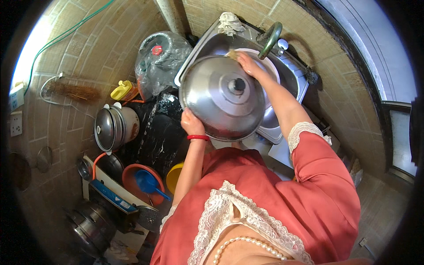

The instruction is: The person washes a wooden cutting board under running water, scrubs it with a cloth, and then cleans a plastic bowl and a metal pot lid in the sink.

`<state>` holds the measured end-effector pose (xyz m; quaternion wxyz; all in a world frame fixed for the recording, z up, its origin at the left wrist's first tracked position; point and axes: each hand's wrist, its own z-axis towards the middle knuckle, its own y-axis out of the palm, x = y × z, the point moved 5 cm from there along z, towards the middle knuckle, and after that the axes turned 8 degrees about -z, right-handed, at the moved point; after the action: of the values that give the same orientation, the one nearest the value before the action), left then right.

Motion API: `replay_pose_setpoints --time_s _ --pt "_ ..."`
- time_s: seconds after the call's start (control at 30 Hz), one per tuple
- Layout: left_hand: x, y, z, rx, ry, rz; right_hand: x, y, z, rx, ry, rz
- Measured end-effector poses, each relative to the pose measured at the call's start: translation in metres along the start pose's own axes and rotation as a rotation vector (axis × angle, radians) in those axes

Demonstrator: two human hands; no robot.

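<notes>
A large domed metal lid [212,82] with a black knob [237,85] is tilted over the near side of the sink, its outer face towards me. My left hand [192,122], a red bangle at the wrist, grips its lower left rim. At the far rim, my right hand [248,64] presses a yellowish scrubbing pad [233,54] against the metal. Its fingers partly cover the pad. Behind the lid, a white basin [273,68] shows inside the stainless steel sink [298,89]. The lid hides much of both.
A curved faucet [273,36] arches over the sink, and a white cloth [230,23] lies on its far corner. Left are a plastic-wrapped container [162,56], a yellow bottle [123,90] and a rice cooker [116,127]. A blue dipper [145,181] rests in an orange basin [127,172].
</notes>
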<state>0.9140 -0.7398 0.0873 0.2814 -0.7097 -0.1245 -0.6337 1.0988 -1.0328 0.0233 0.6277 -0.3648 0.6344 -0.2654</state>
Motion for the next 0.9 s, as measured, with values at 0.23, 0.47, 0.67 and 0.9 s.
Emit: replay_pose_setpoints --time_s 0.23,0.47,0.67,0.9 --pt "0.020 -0.024 0.004 -0.005 0.016 0.068 0.073 0.032 -0.085 0.147 -0.061 -0.794" --pt "0.017 -0.031 0.008 0.071 0.010 0.111 0.044 -0.010 -0.061 0.178 0.487 0.187" --pt "0.036 0.008 0.003 -0.004 0.097 0.170 -0.018 -0.065 -0.078 0.250 0.080 0.554" --pt "0.040 0.028 0.008 0.004 0.062 0.269 -0.155 -0.067 -0.123 0.175 -0.254 0.500"
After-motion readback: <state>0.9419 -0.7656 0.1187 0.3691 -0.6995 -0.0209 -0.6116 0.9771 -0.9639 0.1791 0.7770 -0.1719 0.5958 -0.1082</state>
